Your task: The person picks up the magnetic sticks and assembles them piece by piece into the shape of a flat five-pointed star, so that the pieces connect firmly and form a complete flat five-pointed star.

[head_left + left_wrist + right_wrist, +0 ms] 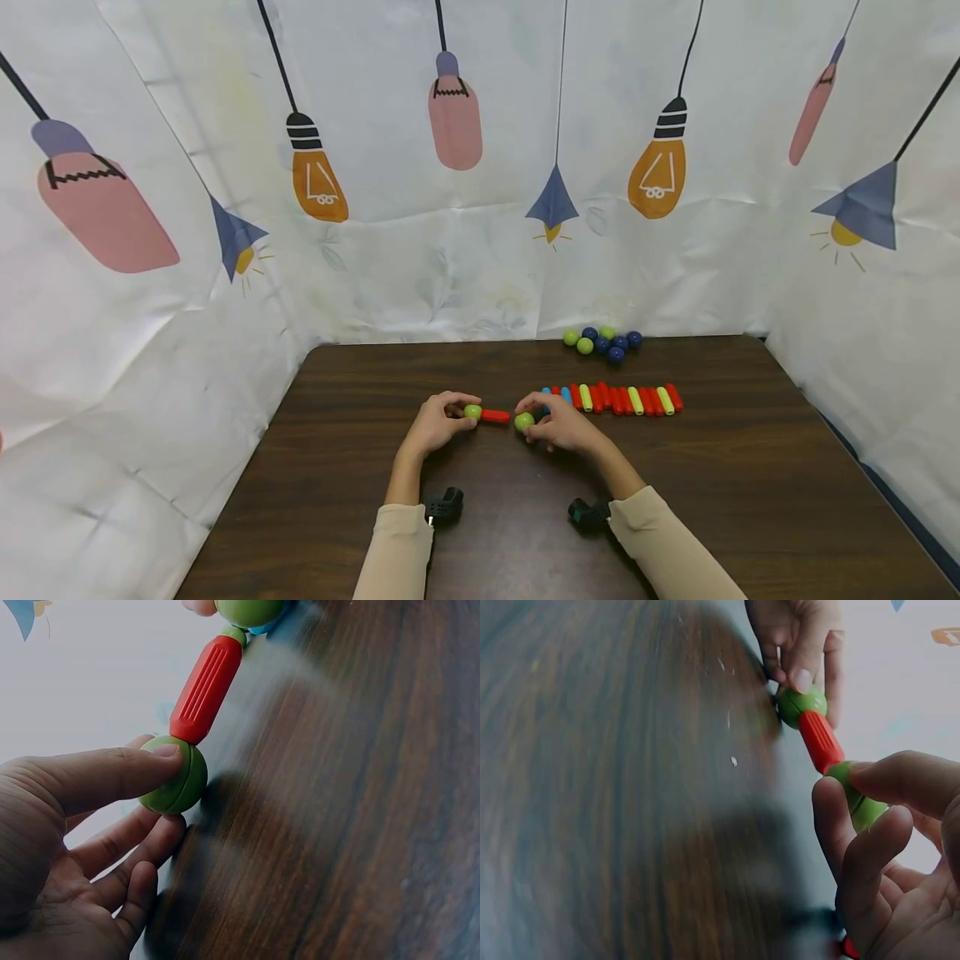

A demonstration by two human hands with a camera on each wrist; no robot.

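A red rod (496, 416), grooved lengthwise, sits between the two hands near the middle of the table, its 9 o'clock end joined to one green ball (472, 412). In the left wrist view it points from that ball towards 1 o'clock. The left hand (442, 425) pinches this ball between thumb and fingers. At 3 o'clock from the rod, a second green ball (524, 422) is clamped by the thumb and fingers of the right hand (566, 425). The head view shows a thin gap between that ball and the rod, while the right wrist view overlaps them, so I cannot tell whether they touch. Further out at 3 o'clock, partly behind the right hand, lies a row of rods (618, 401), mostly red, with three yellow-green ones and two blue ones at its 9 o'clock end. At 2 o'clock a cluster of green and blue balls (602, 345) rests by the table's far edge. Beige sleeves (675, 542) reach in from 7 and 4 o'clock, with black wrist devices (450, 507) nearby. All this is on or over a dark wood-grain table (315, 533); past its 12 o'clock edge hangs a white sheet (375, 283) printed with lamps and bulbs
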